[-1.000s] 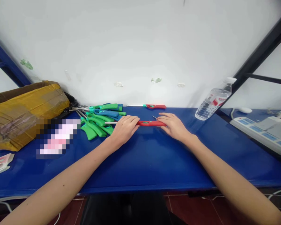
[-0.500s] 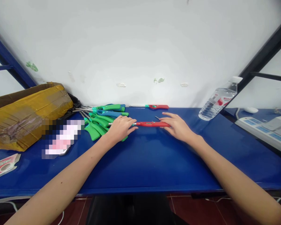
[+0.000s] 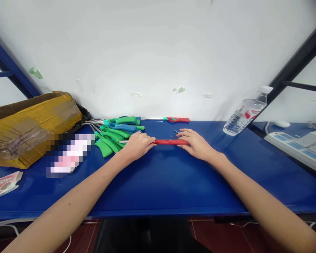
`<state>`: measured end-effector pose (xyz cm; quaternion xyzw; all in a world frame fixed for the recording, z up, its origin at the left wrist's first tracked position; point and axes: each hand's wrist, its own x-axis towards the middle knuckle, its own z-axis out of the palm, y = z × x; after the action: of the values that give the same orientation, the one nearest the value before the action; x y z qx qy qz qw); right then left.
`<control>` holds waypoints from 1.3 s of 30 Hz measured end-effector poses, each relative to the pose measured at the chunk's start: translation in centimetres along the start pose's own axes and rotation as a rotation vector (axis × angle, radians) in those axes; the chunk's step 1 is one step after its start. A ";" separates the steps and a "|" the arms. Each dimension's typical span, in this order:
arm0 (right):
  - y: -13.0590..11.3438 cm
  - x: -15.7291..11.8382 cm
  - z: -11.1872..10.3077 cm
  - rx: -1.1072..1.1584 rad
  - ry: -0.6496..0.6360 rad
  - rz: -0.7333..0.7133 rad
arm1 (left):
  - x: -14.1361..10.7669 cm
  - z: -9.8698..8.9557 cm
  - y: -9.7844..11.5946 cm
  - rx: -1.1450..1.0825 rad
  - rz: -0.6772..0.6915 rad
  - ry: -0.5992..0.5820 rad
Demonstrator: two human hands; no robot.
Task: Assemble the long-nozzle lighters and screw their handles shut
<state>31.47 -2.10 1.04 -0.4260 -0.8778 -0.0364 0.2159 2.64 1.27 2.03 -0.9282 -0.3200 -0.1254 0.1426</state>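
A red long-nosed lighter (image 3: pixel 168 142) lies level between my two hands, its metal tube pointing left. My left hand (image 3: pixel 140 144) is closed around the front of it, where the tube meets the red body. The tip of the tube shows past the hand's left side. My right hand (image 3: pixel 196 143) grips the handle end between thumb and fingers. A thin metal piece (image 3: pixel 177 131) shows just by the right fingertips; I cannot tell if it is held. Another red lighter (image 3: pixel 177 119) rests against the wall behind.
Several green and blue lighters (image 3: pixel 112 135) are heaped left of my hands. Farther left are a taped cardboard box (image 3: pixel 34 130), a blurred-out flat item (image 3: pixel 71 156) and a printed card (image 3: pixel 5 184). A water bottle (image 3: pixel 246 112) and a power strip (image 3: pixel 300 147) stand right.
The red lighter has been turned about its length, so its trigger opening no longer faces me. My left fingers have closed more tightly on its front, and the right hand has shifted slightly left.
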 end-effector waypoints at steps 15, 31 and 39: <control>-0.4 0.1 1.5 0.023 0.115 -0.008 | 0.2 -0.3 1.1 0.002 -0.063 0.027; -2.5 0.7 0.8 -0.198 0.157 0.031 | 0.0 1.2 0.6 0.121 0.121 0.263; -1.8 0.7 1.1 0.019 -0.004 -0.016 | 0.1 1.1 1.2 0.015 0.121 0.200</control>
<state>29.31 -2.44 0.54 -0.4169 -0.8820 -0.0292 0.2180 3.65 0.77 0.79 -0.9276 -0.2484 -0.2062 0.1881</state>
